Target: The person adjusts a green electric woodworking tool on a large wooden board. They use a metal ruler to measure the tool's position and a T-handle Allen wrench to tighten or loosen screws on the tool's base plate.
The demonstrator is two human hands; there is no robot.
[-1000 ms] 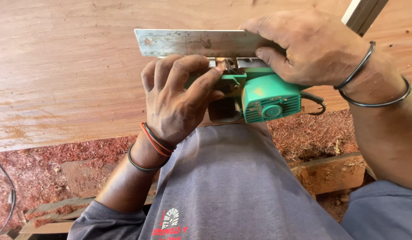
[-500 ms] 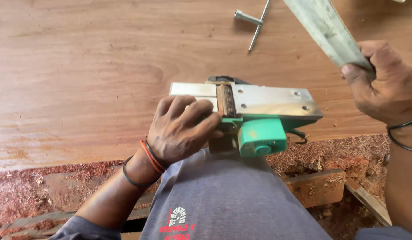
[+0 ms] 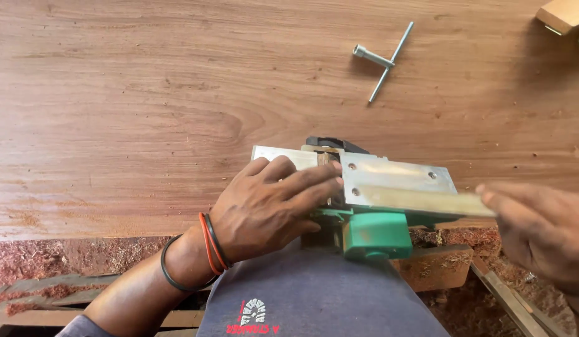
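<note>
1. Two hands work on one tool: the left hand lies flat, fingers together, pressing on the upturned electric planer beside its cutter slot; it steadies the tool and does not close around it.
2. Right hand, at the planer's right end, pinches one end of a flat metal strip, which now lies lengthwise along the sole plate. Half a second ago this strip was lifted clear above the planer; its return to the sole suggests a straightness check.
3. Planer position: sole up, green motor housing toward the person's lap, at the near edge of the wooden board.
4. Beyond the planer, well apart on the board, lies a T-handle socket wrench.
5. Below the planer, reddish wood shavings cover the ground.
</note>
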